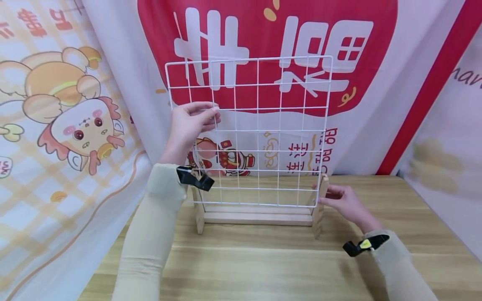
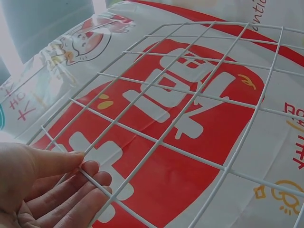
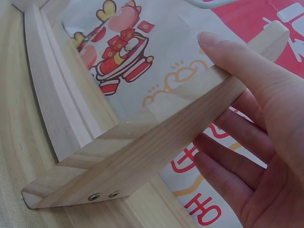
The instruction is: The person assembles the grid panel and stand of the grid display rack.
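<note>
A white wire grid panel (image 1: 257,109) stands upright over a pale wooden stand (image 1: 256,219), its lower edge between the two side pieces. My left hand (image 1: 190,125) pinches a wire near the panel's upper left side. In the left wrist view, thumb and fingers of that hand (image 2: 52,185) meet around a wire of the grid (image 2: 159,141). My right hand (image 1: 346,205) holds the stand's right side piece (image 1: 318,219). The right wrist view shows the thumb (image 3: 228,52) over this slanted wooden piece (image 3: 156,130), fingers on its outer side, two screw heads low down.
The stand is on a wood-grain table (image 1: 248,267). Behind it hangs a white cloth with a large red printed patch (image 1: 260,37). A cartoon-printed cloth (image 1: 56,188) drapes along the left, and another pale cloth (image 1: 448,138) hangs at the right. Black straps circle both wrists.
</note>
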Demonstrator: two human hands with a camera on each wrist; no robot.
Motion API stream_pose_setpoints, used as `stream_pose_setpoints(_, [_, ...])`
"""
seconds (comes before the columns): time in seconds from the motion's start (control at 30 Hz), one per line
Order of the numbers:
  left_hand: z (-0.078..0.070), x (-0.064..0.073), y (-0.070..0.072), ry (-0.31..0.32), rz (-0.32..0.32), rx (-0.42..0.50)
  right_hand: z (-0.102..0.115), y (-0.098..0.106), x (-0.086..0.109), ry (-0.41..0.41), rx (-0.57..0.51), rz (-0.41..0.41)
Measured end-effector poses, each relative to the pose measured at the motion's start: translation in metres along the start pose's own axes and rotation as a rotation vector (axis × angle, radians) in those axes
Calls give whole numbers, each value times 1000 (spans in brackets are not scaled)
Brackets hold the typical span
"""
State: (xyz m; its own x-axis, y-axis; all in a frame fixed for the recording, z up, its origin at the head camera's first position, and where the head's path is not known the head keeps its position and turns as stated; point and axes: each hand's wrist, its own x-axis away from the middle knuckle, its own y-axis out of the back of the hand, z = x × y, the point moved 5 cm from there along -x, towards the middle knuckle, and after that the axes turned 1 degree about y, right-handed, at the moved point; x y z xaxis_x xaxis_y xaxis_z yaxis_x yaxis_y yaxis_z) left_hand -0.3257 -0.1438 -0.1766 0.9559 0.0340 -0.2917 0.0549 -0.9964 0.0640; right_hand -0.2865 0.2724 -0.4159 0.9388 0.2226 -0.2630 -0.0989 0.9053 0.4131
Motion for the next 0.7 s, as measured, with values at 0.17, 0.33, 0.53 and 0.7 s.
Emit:
stream_pose_setpoints(0.17, [-12, -12, -4, 15, 6, 26, 1, -1, 1, -9, 14, -14])
stream_pose_setpoints(0.33, [-26, -21, -7, 54, -4, 23, 2, -2, 2, -16, -1, -16])
stream_pose_setpoints(0.53, [-35, -32, -12, 77, 13, 49, 3, -2, 2, -28, 10, -22])
stream_pose_setpoints(0.7, [-41, -40, -17, 83, 14, 23, 0, -2, 4, -78, 28, -24])
